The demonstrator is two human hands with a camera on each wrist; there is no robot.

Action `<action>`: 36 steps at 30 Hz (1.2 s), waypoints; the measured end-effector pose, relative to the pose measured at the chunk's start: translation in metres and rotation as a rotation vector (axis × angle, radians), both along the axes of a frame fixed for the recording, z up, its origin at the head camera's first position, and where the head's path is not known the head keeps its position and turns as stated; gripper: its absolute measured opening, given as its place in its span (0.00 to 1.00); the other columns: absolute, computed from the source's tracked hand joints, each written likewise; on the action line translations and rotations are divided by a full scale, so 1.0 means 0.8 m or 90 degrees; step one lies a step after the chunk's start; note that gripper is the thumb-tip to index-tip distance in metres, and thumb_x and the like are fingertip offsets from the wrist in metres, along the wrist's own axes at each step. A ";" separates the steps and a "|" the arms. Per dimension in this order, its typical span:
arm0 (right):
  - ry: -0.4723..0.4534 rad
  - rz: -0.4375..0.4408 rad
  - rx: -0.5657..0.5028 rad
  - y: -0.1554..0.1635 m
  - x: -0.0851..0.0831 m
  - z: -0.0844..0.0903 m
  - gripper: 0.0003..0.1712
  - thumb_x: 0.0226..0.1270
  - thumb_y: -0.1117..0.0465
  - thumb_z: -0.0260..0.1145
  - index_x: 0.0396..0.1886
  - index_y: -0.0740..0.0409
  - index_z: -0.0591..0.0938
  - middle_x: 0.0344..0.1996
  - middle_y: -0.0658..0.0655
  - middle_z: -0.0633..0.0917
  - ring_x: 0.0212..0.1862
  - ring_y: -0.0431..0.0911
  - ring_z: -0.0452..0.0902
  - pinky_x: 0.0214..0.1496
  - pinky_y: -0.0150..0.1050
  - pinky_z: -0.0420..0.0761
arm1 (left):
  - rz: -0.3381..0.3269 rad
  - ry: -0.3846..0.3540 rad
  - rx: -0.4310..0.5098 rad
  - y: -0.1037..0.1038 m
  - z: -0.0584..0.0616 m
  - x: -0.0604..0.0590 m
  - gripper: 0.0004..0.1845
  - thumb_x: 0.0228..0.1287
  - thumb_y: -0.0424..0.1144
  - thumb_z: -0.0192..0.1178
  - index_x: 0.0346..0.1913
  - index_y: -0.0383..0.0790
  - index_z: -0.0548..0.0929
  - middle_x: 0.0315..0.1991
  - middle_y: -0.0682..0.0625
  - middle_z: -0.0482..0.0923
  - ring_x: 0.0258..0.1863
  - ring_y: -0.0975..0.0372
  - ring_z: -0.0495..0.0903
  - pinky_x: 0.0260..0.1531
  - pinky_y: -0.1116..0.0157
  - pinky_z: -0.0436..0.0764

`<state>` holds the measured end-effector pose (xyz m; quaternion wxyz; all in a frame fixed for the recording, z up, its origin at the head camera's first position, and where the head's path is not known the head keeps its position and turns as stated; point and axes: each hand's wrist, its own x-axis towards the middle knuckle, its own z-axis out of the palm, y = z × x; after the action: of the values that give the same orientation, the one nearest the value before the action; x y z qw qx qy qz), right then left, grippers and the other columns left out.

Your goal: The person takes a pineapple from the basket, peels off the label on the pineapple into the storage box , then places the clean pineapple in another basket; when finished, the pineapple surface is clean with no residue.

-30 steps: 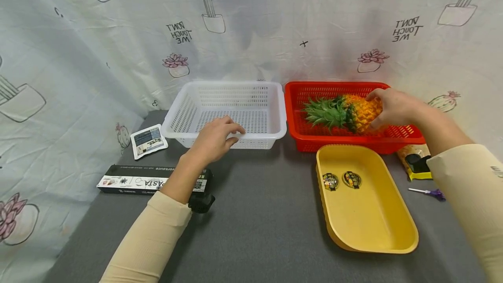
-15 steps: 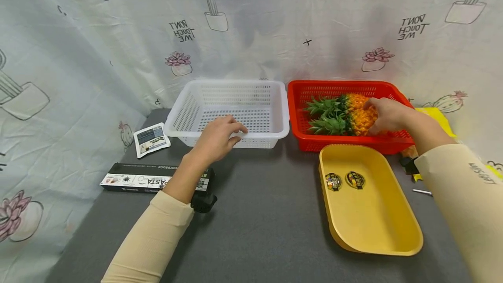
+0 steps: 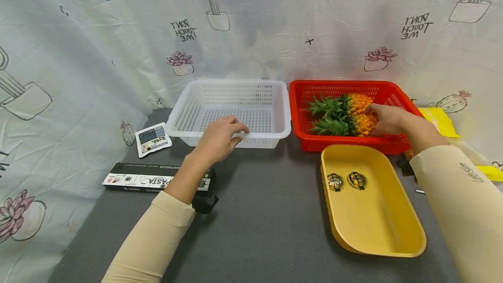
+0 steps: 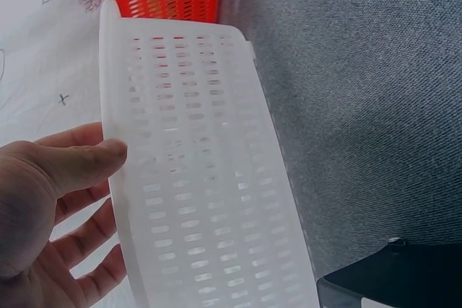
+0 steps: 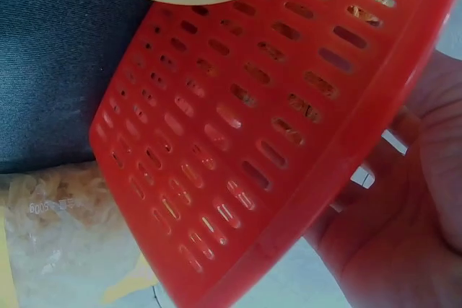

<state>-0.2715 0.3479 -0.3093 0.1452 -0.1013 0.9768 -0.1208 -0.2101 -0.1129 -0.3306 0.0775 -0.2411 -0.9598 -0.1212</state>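
Two small pineapples with green leafy tops lie side by side in the red basket (image 3: 404,143), leaves pointing left. My right hand (image 3: 389,119) grips the orange end of the near pineapple (image 3: 365,123), beside the far pineapple (image 3: 359,101). In the right wrist view, the red basket's wall hides the fingertips of the right hand (image 5: 426,200). My left hand (image 3: 220,136) pinches the near rim of the white basket (image 3: 275,135). The left wrist view shows the left hand's thumb (image 4: 94,164) on the outside of that rim, other fingers behind it.
A yellow tray (image 3: 373,213) with two round stickers lies before the red basket. Left of the white basket are a white pouch (image 3: 153,139) and a black pasta box (image 3: 137,178). Yellow packaging (image 3: 440,121) and a pasta bag (image 5: 65,229) lie at the right.
The near pineapple, earlier covering the other, has settled lower and nearer in the red basket, so both now show. My right hand moved with it. The left hand stays on the white rim.
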 end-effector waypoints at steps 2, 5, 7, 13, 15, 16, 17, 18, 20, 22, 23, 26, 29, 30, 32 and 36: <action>-0.002 -0.003 -0.003 0.001 0.000 -0.001 0.40 0.56 0.66 0.75 0.66 0.70 0.67 0.61 0.82 0.71 0.59 0.76 0.67 0.67 0.77 0.63 | 0.000 0.000 0.001 0.001 0.000 0.000 0.13 0.72 0.36 0.65 0.55 0.48 0.89 0.50 0.47 0.83 0.48 0.50 0.79 0.50 0.53 0.78; -0.006 -0.005 -0.007 0.001 0.000 -0.003 0.40 0.57 0.67 0.74 0.67 0.70 0.67 0.61 0.82 0.71 0.60 0.76 0.66 0.67 0.77 0.63 | -0.001 0.000 0.002 0.002 0.000 0.000 0.13 0.72 0.36 0.65 0.56 0.48 0.89 0.51 0.47 0.83 0.48 0.50 0.79 0.50 0.53 0.78; -0.014 -0.008 -0.011 0.001 0.000 -0.003 0.40 0.57 0.67 0.73 0.68 0.70 0.67 0.62 0.83 0.70 0.61 0.76 0.65 0.67 0.77 0.63 | 0.001 -0.002 0.002 0.002 0.000 -0.001 0.13 0.72 0.36 0.65 0.56 0.48 0.89 0.51 0.47 0.82 0.48 0.50 0.78 0.50 0.53 0.78; -0.034 -0.001 -0.027 -0.002 0.002 0.002 0.44 0.57 0.67 0.72 0.73 0.68 0.65 0.65 0.82 0.67 0.60 0.74 0.63 0.65 0.75 0.67 | 0.005 -0.004 -0.004 -0.001 0.000 0.000 0.13 0.72 0.36 0.65 0.56 0.48 0.88 0.50 0.47 0.82 0.48 0.50 0.78 0.50 0.53 0.78; -0.033 0.004 -0.030 -0.003 0.003 0.005 0.45 0.57 0.67 0.72 0.74 0.67 0.64 0.67 0.81 0.66 0.61 0.74 0.63 0.65 0.75 0.68 | 0.004 -0.004 -0.002 -0.003 0.001 0.000 0.13 0.72 0.36 0.65 0.56 0.48 0.88 0.50 0.47 0.82 0.49 0.50 0.78 0.50 0.53 0.78; -0.033 0.005 -0.032 -0.003 0.004 0.007 0.45 0.57 0.67 0.72 0.74 0.67 0.64 0.67 0.81 0.65 0.62 0.74 0.62 0.65 0.75 0.67 | 0.004 -0.005 -0.001 -0.003 0.001 -0.001 0.13 0.72 0.35 0.65 0.56 0.48 0.88 0.50 0.47 0.82 0.49 0.50 0.79 0.51 0.52 0.78; -0.032 0.006 -0.033 -0.004 0.005 0.008 0.45 0.58 0.66 0.72 0.74 0.67 0.64 0.68 0.81 0.65 0.63 0.75 0.61 0.66 0.76 0.66 | 0.003 -0.007 0.002 -0.004 0.001 -0.001 0.13 0.72 0.35 0.65 0.56 0.48 0.88 0.50 0.47 0.82 0.50 0.50 0.79 0.52 0.52 0.78; -0.030 0.009 -0.033 -0.004 0.006 0.010 0.46 0.58 0.65 0.73 0.75 0.67 0.63 0.69 0.81 0.64 0.65 0.76 0.60 0.66 0.77 0.64 | 0.001 -0.008 0.005 -0.004 0.001 -0.002 0.13 0.71 0.35 0.66 0.56 0.47 0.88 0.50 0.46 0.82 0.50 0.50 0.79 0.52 0.52 0.78; -0.025 0.015 -0.030 -0.005 0.008 0.012 0.45 0.60 0.65 0.73 0.75 0.68 0.63 0.69 0.81 0.63 0.67 0.77 0.59 0.67 0.78 0.61 | -0.001 -0.008 0.010 -0.005 0.001 -0.002 0.13 0.71 0.35 0.66 0.56 0.47 0.88 0.50 0.46 0.83 0.51 0.50 0.79 0.53 0.52 0.78; -0.020 0.017 -0.027 -0.006 0.010 0.015 0.45 0.61 0.64 0.73 0.75 0.69 0.63 0.70 0.81 0.63 0.68 0.77 0.58 0.68 0.78 0.60 | -0.002 -0.007 0.013 -0.005 0.001 -0.003 0.13 0.71 0.35 0.66 0.56 0.47 0.88 0.51 0.46 0.83 0.51 0.49 0.79 0.53 0.51 0.78; -0.017 0.017 -0.026 -0.008 0.011 0.016 0.45 0.61 0.64 0.72 0.75 0.69 0.63 0.70 0.81 0.64 0.68 0.77 0.59 0.68 0.78 0.60 | -0.003 -0.006 0.014 -0.005 0.001 -0.004 0.13 0.71 0.35 0.66 0.56 0.47 0.89 0.51 0.46 0.83 0.50 0.49 0.79 0.53 0.51 0.78; 0.005 0.031 -0.015 -0.013 0.016 0.019 0.44 0.63 0.64 0.71 0.75 0.70 0.63 0.69 0.81 0.66 0.67 0.77 0.61 0.67 0.77 0.63 | -0.003 -0.006 0.013 -0.005 0.000 -0.005 0.13 0.71 0.35 0.66 0.56 0.47 0.89 0.51 0.46 0.83 0.50 0.49 0.79 0.52 0.51 0.78; 0.038 0.052 -0.011 -0.024 0.024 0.022 0.41 0.66 0.64 0.69 0.75 0.70 0.64 0.68 0.81 0.68 0.67 0.76 0.63 0.67 0.75 0.66 | 0.000 -0.009 0.009 -0.006 -0.002 -0.005 0.13 0.71 0.36 0.66 0.56 0.46 0.89 0.50 0.45 0.82 0.50 0.49 0.79 0.52 0.52 0.78; 0.053 0.061 -0.010 -0.028 0.027 0.023 0.40 0.67 0.64 0.68 0.75 0.71 0.64 0.67 0.81 0.68 0.66 0.75 0.64 0.67 0.74 0.66 | 0.000 -0.009 0.007 -0.006 -0.002 -0.005 0.13 0.71 0.36 0.66 0.56 0.46 0.89 0.50 0.45 0.82 0.50 0.50 0.79 0.51 0.52 0.78; 0.077 0.072 -0.014 -0.037 0.034 0.025 0.38 0.69 0.64 0.66 0.75 0.70 0.64 0.67 0.80 0.67 0.66 0.74 0.64 0.67 0.73 0.67 | -0.001 -0.007 0.005 -0.007 -0.002 -0.005 0.13 0.71 0.37 0.66 0.56 0.46 0.89 0.50 0.46 0.82 0.50 0.50 0.79 0.51 0.51 0.78; 0.113 0.087 -0.028 -0.056 0.047 0.029 0.36 0.72 0.61 0.66 0.74 0.68 0.66 0.68 0.78 0.67 0.66 0.72 0.66 0.68 0.72 0.68 | -0.006 -0.005 0.006 -0.008 -0.001 -0.003 0.14 0.72 0.40 0.66 0.56 0.45 0.89 0.51 0.45 0.82 0.52 0.49 0.79 0.53 0.50 0.78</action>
<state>-0.2342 0.3028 -0.2863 0.0637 -0.1811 0.9737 -0.1224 -0.2128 -0.1189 -0.3311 0.0742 -0.2447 -0.9584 -0.1271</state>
